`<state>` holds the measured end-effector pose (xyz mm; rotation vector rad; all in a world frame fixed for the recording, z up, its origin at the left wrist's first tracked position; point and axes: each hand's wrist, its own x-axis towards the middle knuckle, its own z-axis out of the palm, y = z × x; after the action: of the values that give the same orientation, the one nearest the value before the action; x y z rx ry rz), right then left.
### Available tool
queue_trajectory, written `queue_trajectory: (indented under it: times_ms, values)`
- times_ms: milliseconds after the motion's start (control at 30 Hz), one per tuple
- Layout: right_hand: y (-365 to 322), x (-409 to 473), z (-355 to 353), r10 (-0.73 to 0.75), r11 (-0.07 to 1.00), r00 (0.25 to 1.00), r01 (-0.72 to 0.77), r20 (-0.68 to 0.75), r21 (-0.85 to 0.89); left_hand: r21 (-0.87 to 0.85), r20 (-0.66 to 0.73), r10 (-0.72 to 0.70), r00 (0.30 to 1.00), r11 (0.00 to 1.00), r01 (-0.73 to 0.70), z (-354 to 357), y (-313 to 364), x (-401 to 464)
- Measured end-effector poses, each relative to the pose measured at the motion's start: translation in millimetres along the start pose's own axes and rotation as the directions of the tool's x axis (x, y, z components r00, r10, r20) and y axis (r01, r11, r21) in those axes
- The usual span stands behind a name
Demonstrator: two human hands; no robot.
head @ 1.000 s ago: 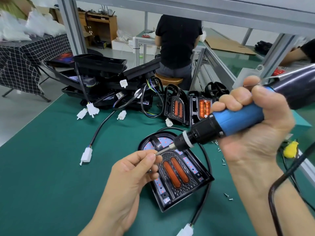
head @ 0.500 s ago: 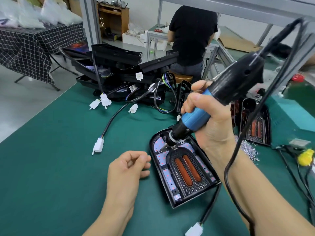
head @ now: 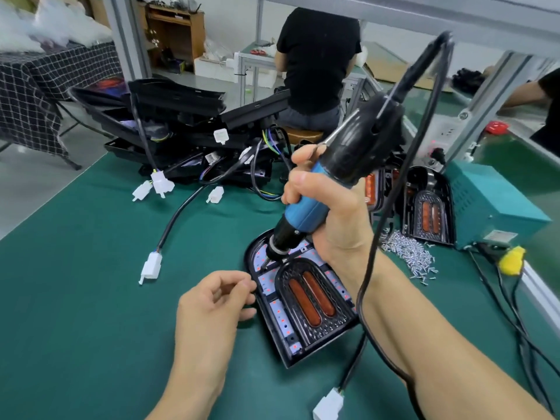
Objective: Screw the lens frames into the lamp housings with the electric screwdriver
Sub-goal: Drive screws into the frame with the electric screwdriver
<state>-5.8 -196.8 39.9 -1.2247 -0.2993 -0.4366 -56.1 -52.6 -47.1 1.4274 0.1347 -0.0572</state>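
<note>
One second on, your loosely curled, empty left hand (head: pixel 212 307) has let go beside the black arch-shaped lamp housing (head: pixel 298 301) on the green mat, while your right hand (head: pixel 327 216) grips the blue-handled electric screwdriver (head: pixel 321 195) down onto its upper-left screw.

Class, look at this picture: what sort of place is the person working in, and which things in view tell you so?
Most likely a small factory assembly line for vehicle lamps. The right hand drives an electric screwdriver into a lamp housing, more housings are piled behind, and loose screws lie heaped on the green bench mat.
</note>
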Motion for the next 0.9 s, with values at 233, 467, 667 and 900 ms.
queue_trajectory:
  times_ms: [233, 467, 667, 900]
  values:
    - [-59.3, -21.0, -44.5, -0.009, 0.945, 0.936, 0.123, -0.351, 0.303, -0.045, 0.147, 0.106, 0.983, 0.994, -0.101, 12.6, 28.4, 7.7]
    - [-129.1, -60.9, -128.6, -0.242, 0.947, 0.733, 0.321, -0.635, 0.01, 0.399, 0.681, 0.223, 0.698, 0.686, -0.608, 131.5, 54.2, 10.8]
    - [-118.1, -82.9, -158.9, -0.209, 0.963, 0.666, 0.269, -0.716, -0.03, 0.595, 0.799, -0.075, 0.597, 0.244, -0.766, 220.9, 19.4, 28.0]
    - [-111.6, -90.0, -172.6, -0.2, 0.964, 0.676, 0.266, -0.709, -0.018, 0.628, 0.778, -0.067, 0.625, 0.059, -0.776, 234.6, 3.8, 35.5]
